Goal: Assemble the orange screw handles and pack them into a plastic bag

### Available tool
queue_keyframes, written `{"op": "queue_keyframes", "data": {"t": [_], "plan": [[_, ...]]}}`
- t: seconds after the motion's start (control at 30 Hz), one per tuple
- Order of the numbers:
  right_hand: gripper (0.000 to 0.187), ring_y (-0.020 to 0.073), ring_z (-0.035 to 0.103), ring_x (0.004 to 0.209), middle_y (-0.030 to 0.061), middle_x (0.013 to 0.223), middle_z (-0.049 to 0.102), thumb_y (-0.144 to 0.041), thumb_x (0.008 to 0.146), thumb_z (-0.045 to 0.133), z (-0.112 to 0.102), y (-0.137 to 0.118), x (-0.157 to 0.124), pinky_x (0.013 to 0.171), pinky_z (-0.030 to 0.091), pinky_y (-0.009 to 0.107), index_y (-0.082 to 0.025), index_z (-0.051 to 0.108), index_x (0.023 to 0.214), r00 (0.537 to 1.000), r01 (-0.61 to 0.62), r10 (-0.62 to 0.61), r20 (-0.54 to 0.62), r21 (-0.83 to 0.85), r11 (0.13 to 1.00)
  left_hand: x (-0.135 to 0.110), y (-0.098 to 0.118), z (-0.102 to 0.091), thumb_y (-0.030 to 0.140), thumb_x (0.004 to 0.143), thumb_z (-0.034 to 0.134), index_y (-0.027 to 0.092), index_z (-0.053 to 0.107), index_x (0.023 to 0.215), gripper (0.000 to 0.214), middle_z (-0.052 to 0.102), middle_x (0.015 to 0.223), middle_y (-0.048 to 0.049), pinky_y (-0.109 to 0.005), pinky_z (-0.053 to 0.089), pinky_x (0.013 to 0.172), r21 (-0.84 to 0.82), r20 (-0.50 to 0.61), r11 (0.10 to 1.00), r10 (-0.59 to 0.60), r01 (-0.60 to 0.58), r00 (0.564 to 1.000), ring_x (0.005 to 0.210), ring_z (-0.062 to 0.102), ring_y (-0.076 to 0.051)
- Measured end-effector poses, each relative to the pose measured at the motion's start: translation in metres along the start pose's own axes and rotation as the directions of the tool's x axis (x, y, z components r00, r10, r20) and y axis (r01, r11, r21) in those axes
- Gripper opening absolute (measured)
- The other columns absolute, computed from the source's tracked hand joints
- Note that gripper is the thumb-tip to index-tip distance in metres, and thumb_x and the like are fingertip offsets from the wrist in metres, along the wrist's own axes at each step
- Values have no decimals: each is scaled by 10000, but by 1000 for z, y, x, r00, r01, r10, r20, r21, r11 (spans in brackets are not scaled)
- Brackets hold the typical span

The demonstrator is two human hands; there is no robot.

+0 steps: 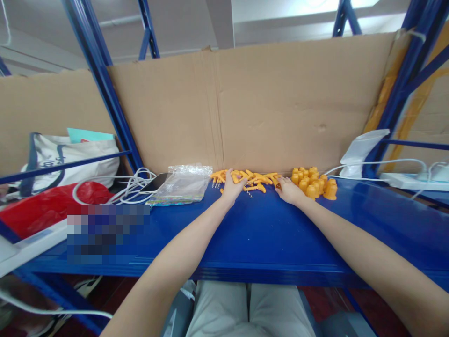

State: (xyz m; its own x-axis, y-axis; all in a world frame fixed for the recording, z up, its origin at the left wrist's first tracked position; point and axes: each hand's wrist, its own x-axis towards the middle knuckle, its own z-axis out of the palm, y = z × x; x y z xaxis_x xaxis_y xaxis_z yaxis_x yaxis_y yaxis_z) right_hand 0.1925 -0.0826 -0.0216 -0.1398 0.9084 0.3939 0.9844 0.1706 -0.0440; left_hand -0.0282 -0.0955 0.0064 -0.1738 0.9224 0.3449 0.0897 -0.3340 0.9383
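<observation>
Pale trousers (220, 309) face a blue tabletop (259, 234) and cardboard (280, 103), both hands (232, 188) (289, 191) at orange pieces (260, 179), grips unclear.

Likely small workshop: blue metal worktable (252, 238), rack posts (107, 93), cardboard partition (280, 103) (creased), loose orange parts (260, 179).

Both forearms are bare and reach forward. The left forearm (189, 245) slants toward one o'clock, the right forearm (347, 238) toward ten. Seen from the thighs (222, 311) at six o'clock, the left hand (233, 186) lies just short of twelve, back upward, thumb toward two and fingers parted. The right hand (288, 191) lies between twelve and one, apart from the left, its fingers bent toward ten; how firmly they close is too small to tell.
</observation>
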Motion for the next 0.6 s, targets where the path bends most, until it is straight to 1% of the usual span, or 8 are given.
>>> {"op": "queue_keyframes", "data": {"t": [0.07,0.1,0.2,0.23,0.33,0.43,0.5,0.6], "plan": [[474,276,441,1292,203,1403,476,-225,902,429,0,0,0,1092,325,382,-35,464,1335,1000,4,-4,-5,1,1000,1,-1,-2,148,710,696,195,508,1170,499,629,981,-33,-321,496,846,121,29,990,75,-78,997,878,617,-167],[473,280,443,1289,206,1402,475,-221,901,429,-1,0,-1,1090,327,391,-35,464,1333,1000,8,-8,-7,4,1000,1,-1,-2,158,714,691,185,558,1098,407,638,971,-36,-333,486,883,200,69,972,116,-127,991,918,615,-181],[473,293,448,1282,222,1386,485,-218,902,424,-3,-2,-2,1066,357,400,-20,460,1330,1000,-3,3,-6,27,1000,0,-2,-3,162,738,646,168,637,792,55,665,899,-47,-366,452,958,438,256,858,168,-269,952,973,612,-219],[472,297,448,1282,224,1378,492,-218,902,424,-3,-3,-3,1053,372,401,-21,459,1330,1000,-15,15,-4,36,999,-2,-2,-4,156,745,629,168,639,740,16,669,887,-55,-372,448,965,498,325,806,169,-320,930,975,614,-228],[464,299,432,1299,208,1371,505,-221,898,441,-5,-5,-4,1032,394,400,-52,465,1330,999,-51,52,-5,50,997,-6,-4,-5,146,744,615,168,668,749,57,671,938,-86,-379,446,967,590,518,633,180,-502,836,1001,605,-252],[446,281,451,1290,186,1375,507,-239,896,464,-7,-7,-5,1017,407,370,-85,480,1314,997,-74,75,-14,50,996,-9,-3,-7,145,773,576,165,700,815,133,659,976,-110,-376,451,955,612,625,513,151,-602,765,990,605,-259],[423,268,512,1231,173,1348,532,-261,897,476,-9,-7,-4,976,437,349,-109,496,1292,995,-92,93,-20,54,994,-10,-1,-8,156,803,538,163,716,862,188,650,994,-115,-367,457,939,632,644,475,117,-612,756,984,608,-256],[382,256,573,1152,156,1283,584,-293,896,499,-11,-6,-4,925,461,329,-131,530,1240,992,-121,123,-22,66,990,-11,2,-10,215,832,521,166,722,962,245,634,1053,-121,-352,460,929,677,641,423,64,-602,765,1023,600,-256]]}}
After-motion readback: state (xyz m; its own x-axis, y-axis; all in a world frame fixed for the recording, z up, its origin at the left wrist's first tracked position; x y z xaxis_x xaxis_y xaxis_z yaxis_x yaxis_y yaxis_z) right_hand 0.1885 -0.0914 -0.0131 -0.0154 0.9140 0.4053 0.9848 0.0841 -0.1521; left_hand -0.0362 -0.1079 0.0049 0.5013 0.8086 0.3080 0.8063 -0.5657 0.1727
